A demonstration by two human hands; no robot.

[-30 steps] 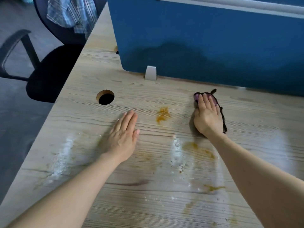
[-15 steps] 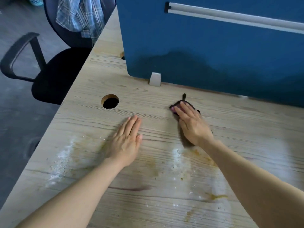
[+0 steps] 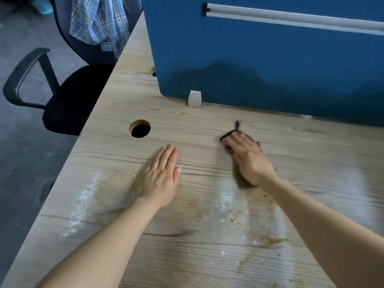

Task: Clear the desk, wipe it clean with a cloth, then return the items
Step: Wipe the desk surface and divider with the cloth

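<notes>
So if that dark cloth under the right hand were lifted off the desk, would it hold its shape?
Probably not. The cloth lies flattened under the right hand, a thin tail trailing loose, so it looks floppy and light.

This is an office. A wood-grain desk [image 3: 207, 235] backs onto a blue partition screen [image 3: 259, 63] held by a small grey clip [image 3: 194, 98], with a grey rail [image 3: 291, 18] across its upper part. A round cable hole [image 3: 140, 128] is cut in the desktop. A black swivel chair [image 3: 62, 90] with armrests stands on the grey floor [image 3: 20, 152], a checked shirt [image 3: 99, 23] draped over its back.
</notes>
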